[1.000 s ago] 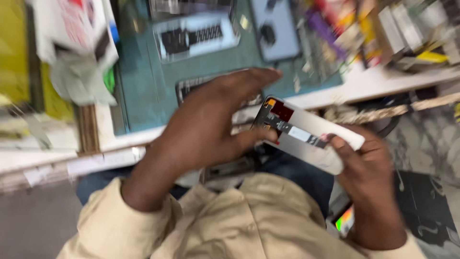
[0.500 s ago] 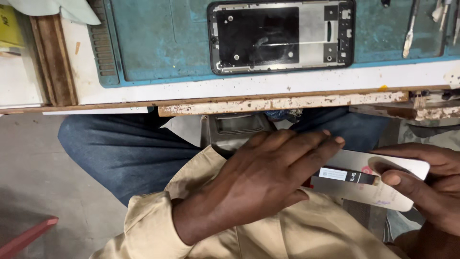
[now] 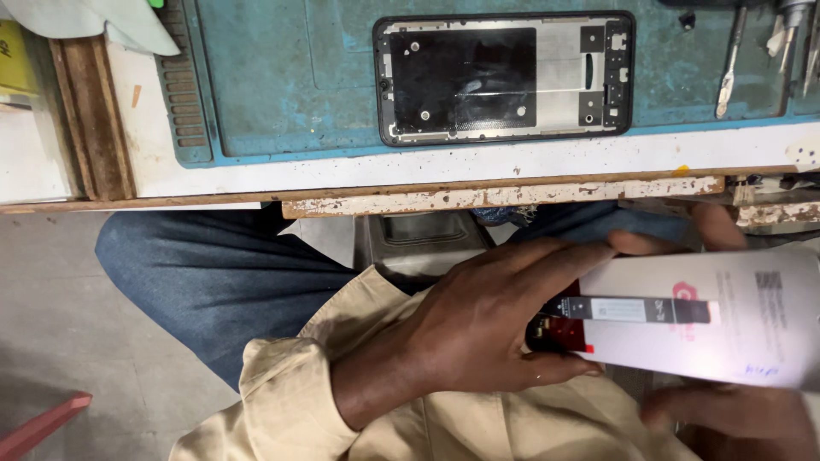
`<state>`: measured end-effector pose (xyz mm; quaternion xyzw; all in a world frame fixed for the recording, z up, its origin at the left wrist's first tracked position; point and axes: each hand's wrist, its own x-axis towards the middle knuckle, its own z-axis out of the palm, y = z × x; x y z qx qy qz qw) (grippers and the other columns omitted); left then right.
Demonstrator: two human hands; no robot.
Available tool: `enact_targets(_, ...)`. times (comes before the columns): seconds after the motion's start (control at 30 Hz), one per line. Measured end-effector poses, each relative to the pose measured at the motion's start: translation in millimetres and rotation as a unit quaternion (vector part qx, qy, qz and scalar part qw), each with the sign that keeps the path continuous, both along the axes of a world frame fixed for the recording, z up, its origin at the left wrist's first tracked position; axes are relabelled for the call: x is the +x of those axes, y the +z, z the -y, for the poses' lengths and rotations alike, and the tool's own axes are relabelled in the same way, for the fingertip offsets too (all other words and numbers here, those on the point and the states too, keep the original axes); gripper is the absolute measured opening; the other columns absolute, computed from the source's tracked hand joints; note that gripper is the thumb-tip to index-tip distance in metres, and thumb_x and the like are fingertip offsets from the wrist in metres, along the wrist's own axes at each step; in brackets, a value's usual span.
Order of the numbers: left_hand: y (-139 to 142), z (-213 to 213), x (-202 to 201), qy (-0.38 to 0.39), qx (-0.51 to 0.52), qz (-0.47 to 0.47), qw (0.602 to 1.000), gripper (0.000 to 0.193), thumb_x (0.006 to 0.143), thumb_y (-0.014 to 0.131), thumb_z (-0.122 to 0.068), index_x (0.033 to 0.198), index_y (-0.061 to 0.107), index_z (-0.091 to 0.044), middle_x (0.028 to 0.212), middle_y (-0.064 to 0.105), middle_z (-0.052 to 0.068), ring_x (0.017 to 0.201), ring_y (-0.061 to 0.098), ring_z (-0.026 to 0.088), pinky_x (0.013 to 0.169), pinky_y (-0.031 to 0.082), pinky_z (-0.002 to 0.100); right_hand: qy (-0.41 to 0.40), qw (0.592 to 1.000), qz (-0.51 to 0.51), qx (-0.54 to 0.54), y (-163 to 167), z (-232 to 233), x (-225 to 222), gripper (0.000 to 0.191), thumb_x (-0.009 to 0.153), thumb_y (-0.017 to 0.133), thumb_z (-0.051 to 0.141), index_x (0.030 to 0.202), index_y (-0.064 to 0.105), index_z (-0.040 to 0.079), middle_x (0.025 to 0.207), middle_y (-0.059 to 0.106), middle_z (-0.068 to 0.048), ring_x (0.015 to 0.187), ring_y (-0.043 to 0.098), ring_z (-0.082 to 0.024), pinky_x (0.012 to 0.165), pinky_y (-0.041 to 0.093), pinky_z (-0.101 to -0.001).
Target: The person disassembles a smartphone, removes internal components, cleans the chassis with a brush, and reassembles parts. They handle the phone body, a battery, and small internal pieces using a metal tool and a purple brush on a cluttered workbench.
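Note:
Over my lap, below the bench edge, both hands hold a flat white phone screen panel (image 3: 726,329) with a dark flex strip and label across it. My left hand (image 3: 487,320) lies over the panel's left end, fingers stretched along its top edge and thumb under its lower edge. My right hand (image 3: 726,418) supports the panel from below at the lower right, with fingertips showing above its top edge. On the bench above lies an opened phone frame (image 3: 504,77), black-rimmed with bare metal inside, resting on a teal work mat (image 3: 290,85).
The white bench edge (image 3: 478,162) with a chipped wooden strip runs across the view. Metal hand tools (image 3: 730,68) lie at the mat's upper right. A wooden block (image 3: 85,119) and plastic bags sit at left. Grey floor and a red object (image 3: 43,427) show lower left.
The view has dropped from the cluttered bench to my lap. The panel has come nearer and now faces up more squarely, with my left hand still across its left end.

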<state>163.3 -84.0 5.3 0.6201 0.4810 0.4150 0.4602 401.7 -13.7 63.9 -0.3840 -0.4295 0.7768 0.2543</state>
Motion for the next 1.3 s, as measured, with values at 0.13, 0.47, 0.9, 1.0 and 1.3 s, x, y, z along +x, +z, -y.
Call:
enact_targets(0.13,-3.6,-3.6,5.4,-0.012,-0.032,0.045,0.998,0.101,0.084,0.084,-0.047,0.163,0.036,-0.005,0.145,0.058,0.017,0.136,0.062,0.035,0.111,0.055,0.044,0.028,0.983,0.107,0.145,-8.8,-9.2,-16.3,0.115,0.069,0.083,0.001,0.166,0.022,0.007,0.154,0.052,-0.021,0.134,0.058,-0.028,0.105,0.054,-0.0401)
enact_targets(0.47,-3.1,-5.5,0.5,-0.007,-0.032,0.153,0.988,0.085,0.083,0.086,-0.041,0.152,0.052,-0.006,0.152,0.063,0.012,0.135,0.067,0.024,0.115,0.054,0.038,0.024,0.933,0.279,0.224,21.8,-3.5,-10.4,0.115,0.062,0.079,-0.01,0.163,0.026,0.002,0.145,0.054,-0.021,0.134,0.058,-0.033,0.098,0.055,-0.0485)
enact_targets(0.9,-5.2,-6.5,11.0,0.031,-0.113,0.291,0.949,0.031,0.094,0.078,-0.011,0.122,0.071,-0.002,0.109,0.076,0.004,0.095,0.068,0.005,0.084,0.057,0.023,-0.043,0.972,-0.06,0.224,-17.6,5.6,35.0,0.117,0.07,0.095,0.002,0.161,0.022,0.009,0.146,0.055,-0.02,0.136,0.058,-0.033,0.092,0.058,-0.0448)
enact_targets(1.0,1.2,-8.1,7.5,0.02,-0.115,0.3,0.947,0.035,0.091,0.079,-0.011,0.123,0.07,-0.002,0.113,0.075,0.004,0.093,0.067,0.005,0.081,0.058,0.023,-0.079,0.95,-0.04,0.3,-28.6,8.9,29.6,0.115,0.08,0.095,0.021,0.17,0.025,0.008,0.145,0.06,-0.018,0.134,0.061,-0.032,0.113,0.053,-0.0462)
enact_targets(1.3,48.4,-12.0,-67.1,0.154,0.086,-0.064,0.982,0.041,0.079,0.089,-0.019,0.117,0.074,-0.011,0.105,0.077,0.003,0.076,0.069,0.012,0.069,0.057,0.027,-0.151,0.944,-0.095,0.277,-31.6,-0.5,18.2,0.111,0.084,0.093,0.028,0.17,0.025,0.005,0.147,0.058,-0.017,0.138,0.058,-0.035,0.117,0.049,-0.0524)
